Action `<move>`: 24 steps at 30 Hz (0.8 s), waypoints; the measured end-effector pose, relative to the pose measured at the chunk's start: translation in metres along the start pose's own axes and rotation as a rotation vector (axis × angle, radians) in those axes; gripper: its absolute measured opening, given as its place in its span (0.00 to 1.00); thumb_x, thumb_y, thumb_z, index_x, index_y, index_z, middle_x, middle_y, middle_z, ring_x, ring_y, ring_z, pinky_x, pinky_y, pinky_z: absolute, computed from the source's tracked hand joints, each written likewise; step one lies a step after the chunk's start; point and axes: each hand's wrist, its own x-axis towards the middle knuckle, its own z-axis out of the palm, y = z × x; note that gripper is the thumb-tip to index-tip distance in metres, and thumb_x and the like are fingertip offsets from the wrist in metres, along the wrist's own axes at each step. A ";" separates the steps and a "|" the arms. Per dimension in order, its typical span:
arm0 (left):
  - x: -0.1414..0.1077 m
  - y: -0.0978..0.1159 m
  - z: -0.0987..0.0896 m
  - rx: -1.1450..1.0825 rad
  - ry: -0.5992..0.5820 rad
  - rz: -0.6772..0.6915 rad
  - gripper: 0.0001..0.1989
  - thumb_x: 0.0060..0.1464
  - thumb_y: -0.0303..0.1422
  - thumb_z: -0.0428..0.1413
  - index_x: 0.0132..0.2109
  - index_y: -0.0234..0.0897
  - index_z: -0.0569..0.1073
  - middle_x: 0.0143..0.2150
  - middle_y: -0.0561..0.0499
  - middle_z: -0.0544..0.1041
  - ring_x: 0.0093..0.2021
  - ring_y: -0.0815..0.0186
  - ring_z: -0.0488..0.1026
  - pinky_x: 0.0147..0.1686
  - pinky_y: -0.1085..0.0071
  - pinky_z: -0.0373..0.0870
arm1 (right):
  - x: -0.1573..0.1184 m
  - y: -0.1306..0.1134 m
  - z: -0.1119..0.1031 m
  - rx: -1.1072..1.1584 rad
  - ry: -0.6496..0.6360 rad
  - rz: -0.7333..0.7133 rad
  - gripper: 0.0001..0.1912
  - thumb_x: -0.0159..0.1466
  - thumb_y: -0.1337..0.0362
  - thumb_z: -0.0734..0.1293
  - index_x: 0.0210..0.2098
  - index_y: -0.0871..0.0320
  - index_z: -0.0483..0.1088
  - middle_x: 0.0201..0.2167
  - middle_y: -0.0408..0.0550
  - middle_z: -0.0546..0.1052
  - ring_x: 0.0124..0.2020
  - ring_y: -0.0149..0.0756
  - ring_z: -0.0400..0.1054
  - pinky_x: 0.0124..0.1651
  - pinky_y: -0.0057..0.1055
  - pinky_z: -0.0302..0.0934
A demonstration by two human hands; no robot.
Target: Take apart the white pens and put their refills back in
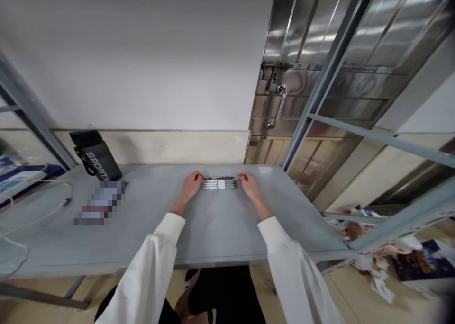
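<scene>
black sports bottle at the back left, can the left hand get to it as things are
Probably yes. The left hand rests at the end of the row of pens, and the grey table between it and the black bottle looks bare; only the blurred item lies nearer the front.

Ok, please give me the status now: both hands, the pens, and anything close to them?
Left hand and right hand at opposite ends of the pens. Pens lie side by side on grey table. Black pouch far left, well apart.

White pens (220, 184) with black tips lie between the left hand (192, 184) and right hand (250, 185) on a pale grey counter (213, 229). Far left of the left hand, a black bottle (95, 156) carries white lettering.
</scene>
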 end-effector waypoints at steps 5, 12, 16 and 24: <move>-0.002 0.003 0.000 0.064 -0.024 0.012 0.13 0.55 0.29 0.46 0.35 0.38 0.75 0.28 0.52 0.74 0.31 0.65 0.69 0.33 0.71 0.61 | 0.001 0.002 0.001 -0.006 -0.006 0.007 0.15 0.61 0.67 0.57 0.39 0.58 0.74 0.31 0.46 0.79 0.32 0.35 0.71 0.38 0.29 0.60; -0.003 0.005 0.000 0.106 -0.039 0.023 0.13 0.56 0.29 0.46 0.36 0.38 0.75 0.29 0.52 0.76 0.31 0.64 0.69 0.34 0.71 0.61 | 0.002 0.001 0.001 -0.009 -0.006 0.012 0.16 0.61 0.67 0.56 0.39 0.58 0.74 0.31 0.46 0.79 0.33 0.34 0.71 0.40 0.29 0.61; -0.003 0.005 0.000 0.117 -0.047 0.034 0.13 0.56 0.29 0.46 0.36 0.38 0.75 0.30 0.52 0.76 0.32 0.63 0.70 0.34 0.71 0.62 | 0.001 0.000 0.001 0.002 -0.011 0.016 0.16 0.61 0.66 0.56 0.39 0.58 0.75 0.31 0.45 0.79 0.33 0.34 0.71 0.40 0.30 0.62; -0.004 0.006 -0.001 0.129 -0.050 0.044 0.13 0.56 0.30 0.46 0.35 0.38 0.76 0.30 0.51 0.77 0.32 0.63 0.71 0.34 0.71 0.63 | -0.002 -0.004 -0.001 0.014 -0.010 0.018 0.16 0.60 0.66 0.57 0.37 0.58 0.75 0.30 0.45 0.78 0.34 0.35 0.71 0.41 0.30 0.62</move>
